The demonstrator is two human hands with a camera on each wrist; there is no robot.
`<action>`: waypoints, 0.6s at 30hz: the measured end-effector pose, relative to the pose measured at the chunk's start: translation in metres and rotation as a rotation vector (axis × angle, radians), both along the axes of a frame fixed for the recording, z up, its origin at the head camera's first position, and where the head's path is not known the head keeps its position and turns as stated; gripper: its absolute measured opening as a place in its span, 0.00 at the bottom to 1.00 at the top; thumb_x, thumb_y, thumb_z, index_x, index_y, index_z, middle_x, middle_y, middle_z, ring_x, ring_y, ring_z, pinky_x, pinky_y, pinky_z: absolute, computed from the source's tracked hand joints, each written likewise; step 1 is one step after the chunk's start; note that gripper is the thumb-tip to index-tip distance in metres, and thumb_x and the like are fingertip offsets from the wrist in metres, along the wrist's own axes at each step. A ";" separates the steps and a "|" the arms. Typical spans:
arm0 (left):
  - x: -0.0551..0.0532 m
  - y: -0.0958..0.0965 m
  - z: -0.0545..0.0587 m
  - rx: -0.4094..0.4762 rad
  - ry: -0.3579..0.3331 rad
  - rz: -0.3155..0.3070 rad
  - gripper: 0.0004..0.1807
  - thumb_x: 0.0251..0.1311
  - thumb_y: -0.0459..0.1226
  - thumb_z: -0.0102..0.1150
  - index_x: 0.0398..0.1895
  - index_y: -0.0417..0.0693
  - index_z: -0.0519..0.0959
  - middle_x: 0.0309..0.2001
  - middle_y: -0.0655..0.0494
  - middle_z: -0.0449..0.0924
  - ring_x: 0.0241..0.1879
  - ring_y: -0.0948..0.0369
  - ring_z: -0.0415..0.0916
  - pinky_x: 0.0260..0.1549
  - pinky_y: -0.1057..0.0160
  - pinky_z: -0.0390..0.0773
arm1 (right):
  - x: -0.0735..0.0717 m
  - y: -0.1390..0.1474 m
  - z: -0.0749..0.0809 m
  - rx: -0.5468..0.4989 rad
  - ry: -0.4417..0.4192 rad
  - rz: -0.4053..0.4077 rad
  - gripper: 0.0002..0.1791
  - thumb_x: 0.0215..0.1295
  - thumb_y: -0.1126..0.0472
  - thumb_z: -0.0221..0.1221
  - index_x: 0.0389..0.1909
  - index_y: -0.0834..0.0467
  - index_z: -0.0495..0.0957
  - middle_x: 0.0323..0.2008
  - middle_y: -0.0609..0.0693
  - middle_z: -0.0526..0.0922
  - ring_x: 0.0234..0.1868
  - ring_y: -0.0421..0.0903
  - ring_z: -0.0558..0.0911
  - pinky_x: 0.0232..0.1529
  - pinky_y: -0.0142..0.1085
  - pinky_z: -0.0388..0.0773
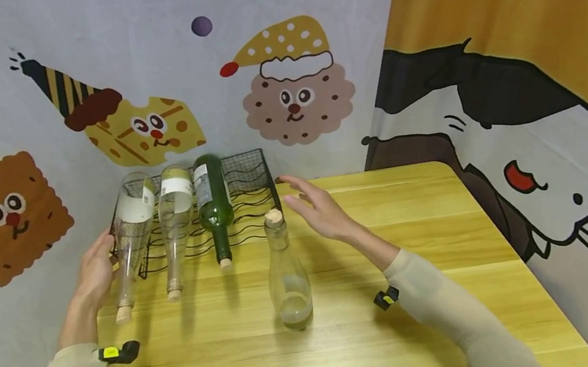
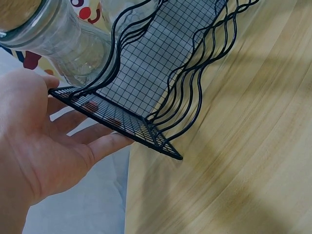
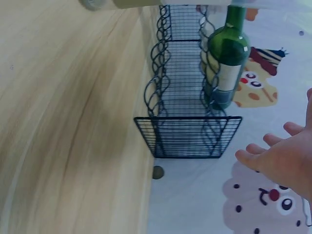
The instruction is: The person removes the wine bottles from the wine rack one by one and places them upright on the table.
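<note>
A black wire bottle rack (image 1: 245, 181) stands at the table's back left, with two clear bottles (image 1: 135, 232) (image 1: 175, 214) and a green bottle (image 1: 215, 205) lying in it, corked necks toward me. At its left end is my left hand (image 1: 95, 270), fingers extended along the outside of the mesh end panel (image 2: 112, 121), some showing through it. My right hand (image 1: 320, 208) is held off the rack's right end, fingers spread and holding nothing; in the right wrist view a gap separates the fingers (image 3: 258, 155) from the end panel (image 3: 187, 139). A corked clear bottle (image 1: 289, 279) stands upright in front of the rack.
The wooden table (image 1: 409, 344) extends to the right and front. Behind it hangs a cloth (image 1: 148, 47) with cartoon prints, close to the rack's back. The standing bottle is between my forearms.
</note>
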State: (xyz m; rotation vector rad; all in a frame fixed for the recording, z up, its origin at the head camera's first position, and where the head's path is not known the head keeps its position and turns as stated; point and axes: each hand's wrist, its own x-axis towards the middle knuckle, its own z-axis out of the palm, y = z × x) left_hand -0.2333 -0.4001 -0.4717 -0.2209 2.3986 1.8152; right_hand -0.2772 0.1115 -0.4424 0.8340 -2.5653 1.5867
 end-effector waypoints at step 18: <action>0.000 -0.002 -0.003 0.020 0.000 0.004 0.37 0.91 0.60 0.19 0.95 0.67 0.31 0.95 0.52 0.19 0.90 0.26 0.30 0.87 0.20 0.44 | 0.057 0.022 0.040 -0.155 0.147 0.271 0.35 0.93 0.44 0.46 0.90 0.58 0.60 0.90 0.57 0.63 0.90 0.59 0.65 0.92 0.58 0.64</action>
